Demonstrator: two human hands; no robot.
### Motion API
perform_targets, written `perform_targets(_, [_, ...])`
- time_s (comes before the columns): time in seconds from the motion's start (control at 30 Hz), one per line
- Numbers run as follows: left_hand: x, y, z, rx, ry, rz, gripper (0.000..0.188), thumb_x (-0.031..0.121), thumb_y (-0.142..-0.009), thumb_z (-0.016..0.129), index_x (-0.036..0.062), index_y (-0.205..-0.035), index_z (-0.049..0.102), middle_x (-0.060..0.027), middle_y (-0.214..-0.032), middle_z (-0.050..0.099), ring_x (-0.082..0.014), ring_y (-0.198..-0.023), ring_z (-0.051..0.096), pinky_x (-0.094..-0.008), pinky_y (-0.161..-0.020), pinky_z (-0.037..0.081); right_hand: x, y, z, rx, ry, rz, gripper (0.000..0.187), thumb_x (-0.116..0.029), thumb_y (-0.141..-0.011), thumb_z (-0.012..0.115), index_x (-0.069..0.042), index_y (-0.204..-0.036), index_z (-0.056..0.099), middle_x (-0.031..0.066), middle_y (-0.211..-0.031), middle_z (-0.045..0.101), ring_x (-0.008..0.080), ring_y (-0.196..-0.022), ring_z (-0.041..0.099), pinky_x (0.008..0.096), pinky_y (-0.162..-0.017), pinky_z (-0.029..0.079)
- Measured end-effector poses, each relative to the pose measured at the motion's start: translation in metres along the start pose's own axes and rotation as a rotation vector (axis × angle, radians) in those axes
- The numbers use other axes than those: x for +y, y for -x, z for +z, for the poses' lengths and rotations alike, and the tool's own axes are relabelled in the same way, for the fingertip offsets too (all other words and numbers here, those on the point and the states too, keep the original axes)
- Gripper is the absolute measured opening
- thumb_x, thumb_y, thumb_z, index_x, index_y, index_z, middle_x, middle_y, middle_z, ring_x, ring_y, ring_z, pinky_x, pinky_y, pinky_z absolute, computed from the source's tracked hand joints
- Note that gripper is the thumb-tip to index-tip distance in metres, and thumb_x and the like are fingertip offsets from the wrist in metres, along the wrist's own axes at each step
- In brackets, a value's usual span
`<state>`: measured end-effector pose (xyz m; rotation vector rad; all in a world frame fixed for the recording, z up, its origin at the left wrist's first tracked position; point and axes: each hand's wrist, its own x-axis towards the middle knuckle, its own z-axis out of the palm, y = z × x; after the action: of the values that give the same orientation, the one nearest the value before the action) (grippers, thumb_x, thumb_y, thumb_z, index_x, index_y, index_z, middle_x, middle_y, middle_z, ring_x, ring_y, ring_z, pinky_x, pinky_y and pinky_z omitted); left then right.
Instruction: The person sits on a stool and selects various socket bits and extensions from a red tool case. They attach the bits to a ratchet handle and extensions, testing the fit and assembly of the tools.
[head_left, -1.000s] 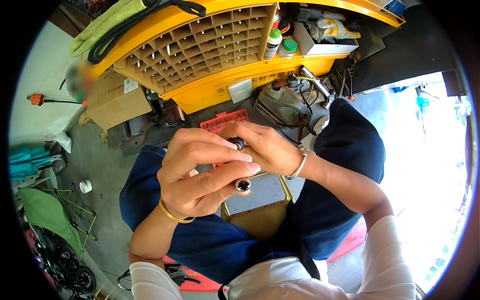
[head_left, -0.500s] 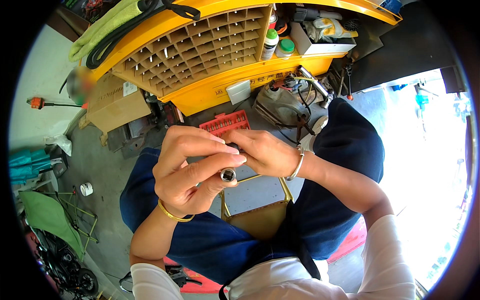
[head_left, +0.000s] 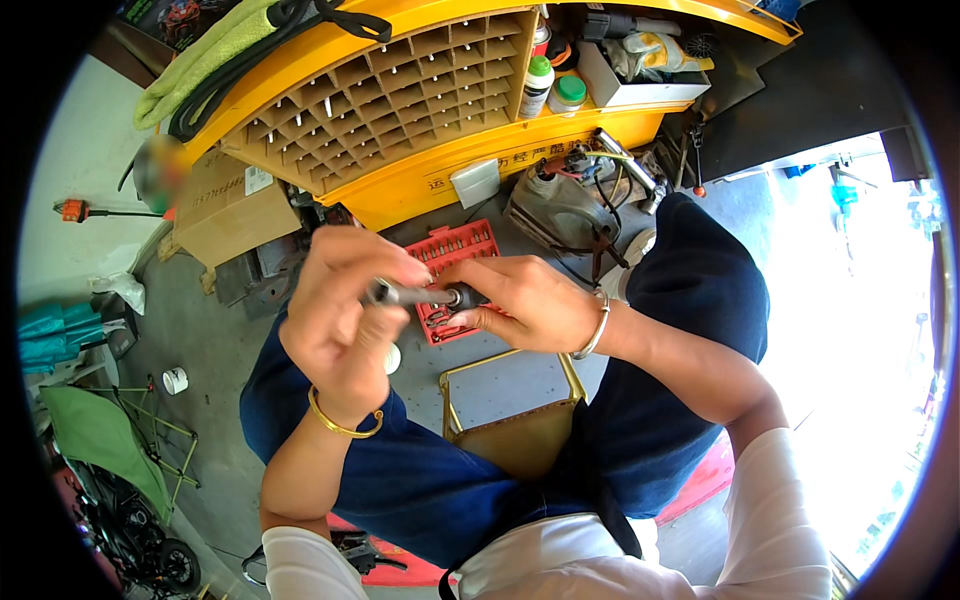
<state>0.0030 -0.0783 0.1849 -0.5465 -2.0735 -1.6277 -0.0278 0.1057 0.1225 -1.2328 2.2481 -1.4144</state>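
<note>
A socket driver (head_left: 425, 296) with a shiny metal shaft lies across both of my hands, its socket end pointing left. My right hand (head_left: 540, 305) is closed around its black handle (head_left: 466, 297). My left hand (head_left: 340, 315), blurred by motion, has its thumb and fingers curled about the shaft near the socket end. How firmly they press on it is hard to see. Beyond and below the hands, a red tool case (head_left: 447, 243) with rows of small bits and sockets lies open on the floor, partly covered by the right hand.
A low stool frame (head_left: 512, 385) stands between my legs. Ahead is a yellow cabinet (head_left: 390, 200) holding a cardboard divider grid (head_left: 400, 90) and bottles. A grey jug-like container (head_left: 555, 210) with cables sits before it. A cardboard box (head_left: 230, 210) and a green folding chair (head_left: 105, 430) are at left.
The socket end has swung from facing me to pointing left. My left hand has shifted left and slightly away from the right hand, showing the shaft and more of the red case.
</note>
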Motion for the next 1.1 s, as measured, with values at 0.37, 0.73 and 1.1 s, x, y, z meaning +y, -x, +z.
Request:
perform_targets(0.37, [-0.024,0.006,-0.01,0.202,0.447,-0.423,0.028,0.021,-0.095,0.049,-0.0026,-0.108,0.054,-0.0083,-0.105,0.053,-0.0174,-0.102,0.049,-0.0328,-0.096,0.037,-0.009,-0.001,-0.008,0.036,-0.008,0.046,0.035,-0.028,-0.082,0.066,0.0,-0.099,0.054,0.0179,-0.058,0.053,0.0371,-0.053,0.054,0.0412,-0.048,0.041])
perform_targets(0.73, [-0.039,0.004,0.0,0.193,0.687,-0.624,0.037,0.031,-0.096,0.045,0.0037,-0.12,0.05,-0.0041,-0.103,0.056,-0.0115,-0.099,0.051,-0.0281,-0.093,0.038,-0.006,0.001,-0.009,0.065,0.094,0.067,0.033,-0.029,-0.084,0.063,0.001,-0.091,0.053,0.0185,-0.056,0.054,0.0368,-0.052,0.055,0.0409,-0.047,0.043])
perform_targets(1.1, [-0.031,0.016,0.024,-0.046,0.467,-0.676,0.031,0.029,-0.097,0.044,0.0021,-0.108,0.053,-0.0056,-0.098,0.057,-0.0126,-0.096,0.053,-0.0287,-0.086,0.041,-0.007,0.004,-0.008,0.053,-0.085,0.199,0.038,-0.033,-0.09,0.054,0.005,-0.094,0.051,0.0202,-0.06,0.055,0.0351,-0.056,0.058,0.0406,-0.052,0.044])
